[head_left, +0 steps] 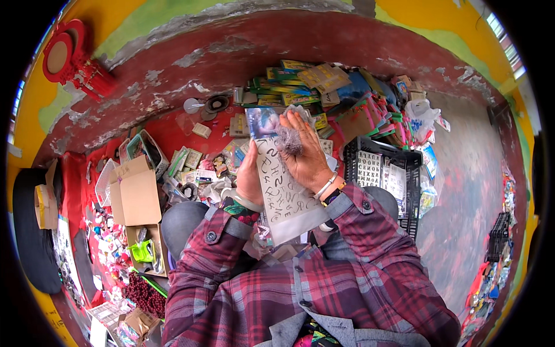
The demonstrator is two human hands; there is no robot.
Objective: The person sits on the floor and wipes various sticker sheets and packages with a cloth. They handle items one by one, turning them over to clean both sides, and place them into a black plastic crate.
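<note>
A long clear packet [277,191] with a sheet of black lettering and a whitish lower end stands in front of my chest, its upper left corner blue and picture-printed. My left hand [248,182] grips its left edge; the thumb shows on the front and the other fingers are mostly hidden. Flat against the packet's upper right lies my right hand [309,162], fingers stretched upward. By that hand's fingers is a purple-grey, grainy clump [291,141]; whether it sits inside the packet or on it, I cannot tell.
A black crate [413,196] with letter sheets stands at my right. Stacked packs [289,81] line the far wall. At my left are an open cardboard box [136,191], a pale green basket [151,151] and dark red beads [144,298]. Small goods lie around my knees.
</note>
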